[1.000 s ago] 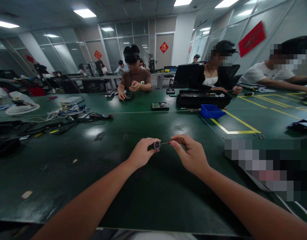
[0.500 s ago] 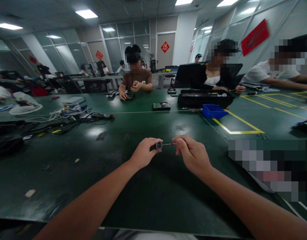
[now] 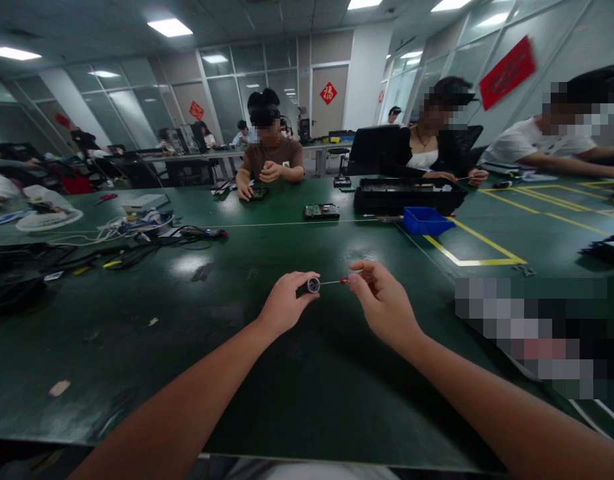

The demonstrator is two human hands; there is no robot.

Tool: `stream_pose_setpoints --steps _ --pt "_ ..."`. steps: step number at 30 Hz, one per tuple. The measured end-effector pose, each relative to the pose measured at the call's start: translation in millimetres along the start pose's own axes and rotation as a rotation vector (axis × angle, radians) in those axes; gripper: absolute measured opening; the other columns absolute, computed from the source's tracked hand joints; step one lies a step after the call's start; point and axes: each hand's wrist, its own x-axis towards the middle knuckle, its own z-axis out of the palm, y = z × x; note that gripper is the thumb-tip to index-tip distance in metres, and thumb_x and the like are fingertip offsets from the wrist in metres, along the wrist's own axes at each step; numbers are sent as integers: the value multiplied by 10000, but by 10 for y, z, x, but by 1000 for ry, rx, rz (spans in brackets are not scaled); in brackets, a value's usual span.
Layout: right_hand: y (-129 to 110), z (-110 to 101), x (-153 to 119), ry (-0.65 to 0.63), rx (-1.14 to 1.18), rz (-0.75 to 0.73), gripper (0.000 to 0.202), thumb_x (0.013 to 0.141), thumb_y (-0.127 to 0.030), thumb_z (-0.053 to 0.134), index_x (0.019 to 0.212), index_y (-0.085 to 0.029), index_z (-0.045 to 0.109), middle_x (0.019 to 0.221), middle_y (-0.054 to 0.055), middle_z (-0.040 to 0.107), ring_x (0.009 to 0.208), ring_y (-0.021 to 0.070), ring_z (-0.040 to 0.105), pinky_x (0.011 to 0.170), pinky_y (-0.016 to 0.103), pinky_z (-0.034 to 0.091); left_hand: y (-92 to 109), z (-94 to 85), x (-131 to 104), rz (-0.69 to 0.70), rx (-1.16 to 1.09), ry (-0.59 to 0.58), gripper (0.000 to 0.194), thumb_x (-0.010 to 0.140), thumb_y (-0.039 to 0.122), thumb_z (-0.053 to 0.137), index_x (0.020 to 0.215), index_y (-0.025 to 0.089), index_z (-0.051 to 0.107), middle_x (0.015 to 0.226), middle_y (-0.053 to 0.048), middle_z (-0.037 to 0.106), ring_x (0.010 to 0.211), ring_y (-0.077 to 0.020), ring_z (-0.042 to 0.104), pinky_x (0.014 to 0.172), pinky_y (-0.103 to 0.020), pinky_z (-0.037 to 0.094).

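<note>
My left hand (image 3: 287,301) grips a small dark cylindrical part (image 3: 313,285) between thumb and fingers, its round, light-rimmed open end facing me. From the right, the thin metal shaft of a screwdriver (image 3: 331,283) reaches the side of this part. My right hand (image 3: 384,297) pinches the screwdriver's red handle between thumb and fingers. Whether the tip sits in a screw is too small to tell. Both hands are held above the green table (image 3: 287,413).
A blue bin (image 3: 427,221) stands beside a long black tray (image 3: 409,199). A hard drive (image 3: 321,211) lies further off. Cables (image 3: 137,250) are heaped at left. Opposite, a person in brown (image 3: 271,160) handles a circuit board; others sit at right.
My right fingers have shifted on the screwdriver handle, the outer ones now straighter and more raised. The left hand still holds the cylindrical part; the whole view has moved slightly.
</note>
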Motion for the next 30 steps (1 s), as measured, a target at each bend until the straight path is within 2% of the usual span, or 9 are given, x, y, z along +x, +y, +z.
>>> stream_pose_setpoints --steps 2,4,7,9,16,22,30 --pt "46 25 32 1 122 73 279 932 -437 567 1019 -186 652 885 69 710 803 214 666 743 367 516 -6 2 -5 -13 8 21 367 863 195 697 1219 268 649 1209 -31 671 1152 -232 586 1030 -411 431" --pt "89 48 69 14 273 148 300 927 -457 569 1013 -185 660 902 71 702 830 213 664 794 390 527 -10 -2 -7 3 10 15 382 867 211 696 1239 279 640 1221 -28 666 1160 -231 582 1029 -411 433" --pt "141 70 117 36 540 283 292 924 -468 560 946 -191 648 862 56 673 789 196 650 807 404 547 -5 -14 1 24 45 -1 379 869 217 697 1238 283 642 1222 -29 670 1163 -235 578 1032 -424 426" --pt "156 68 132 65 586 302 279 923 -468 565 913 -197 634 833 43 658 759 187 639 796 399 550 5 -20 7 12 70 3 370 867 205 699 1227 275 649 1216 -31 676 1154 -236 581 1029 -431 423" --pt "47 7 70 86 176 55 286 977 -451 492 973 -197 625 840 53 685 777 197 652 745 365 520 30 -23 -15 14 101 -1 379 865 208 706 1230 289 648 1216 -16 676 1137 -231 577 1045 -455 401" --pt "11 -7 20 12 -19 -96 239 997 -399 463 1022 -205 599 863 60 716 804 217 688 729 362 505 23 -26 -19 25 131 -21 375 874 221 696 1238 298 643 1209 -17 669 1130 -231 561 1085 -486 352" --pt "-51 -29 18 -47 -152 -189 188 989 -340 466 1007 -208 599 865 63 721 793 215 696 698 341 501 28 -33 -22 29 154 -78 384 880 234 678 1256 305 640 1165 -35 662 1084 -247 560 1025 -469 385"
